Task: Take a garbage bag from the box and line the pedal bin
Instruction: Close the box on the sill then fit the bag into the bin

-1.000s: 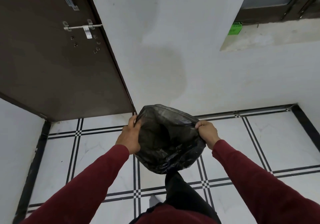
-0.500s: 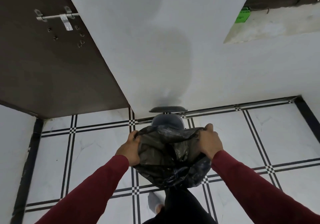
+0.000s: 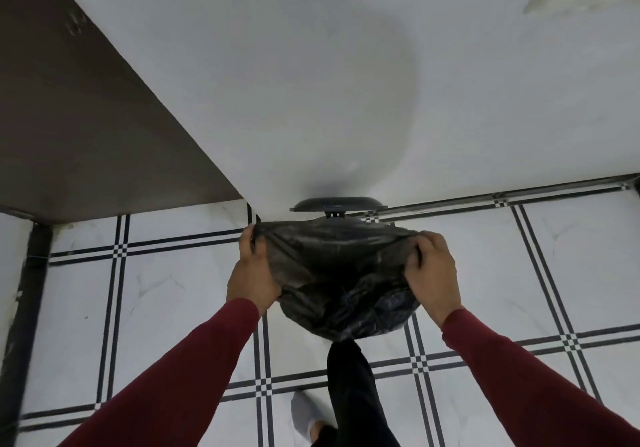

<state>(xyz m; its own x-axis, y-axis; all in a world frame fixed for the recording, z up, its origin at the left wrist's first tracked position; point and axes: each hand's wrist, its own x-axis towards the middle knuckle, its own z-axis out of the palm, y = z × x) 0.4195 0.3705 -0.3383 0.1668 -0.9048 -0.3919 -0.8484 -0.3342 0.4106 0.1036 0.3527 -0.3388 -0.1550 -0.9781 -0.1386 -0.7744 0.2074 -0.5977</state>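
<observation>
A black garbage bag (image 3: 337,273) is stretched wide between my hands, its mouth pulled open and its body hanging below. My left hand (image 3: 252,271) grips the bag's left rim. My right hand (image 3: 431,273) grips the right rim. Just behind the bag, against the white wall, the pedal bin's raised dark lid (image 3: 337,203) shows; the bin's body is hidden by the bag. The bag box is not in view.
A brown door (image 3: 69,117) stands open at the left. The floor (image 3: 519,273) is white tile with black lines. My leg in dark trousers (image 3: 349,387) and a grey-socked foot (image 3: 304,415) stand below the bag.
My view has dropped toward the floor and closer to the bin. Both hands have pulled the bag's mouth wider and brought it down over the bin, hiding its body.
</observation>
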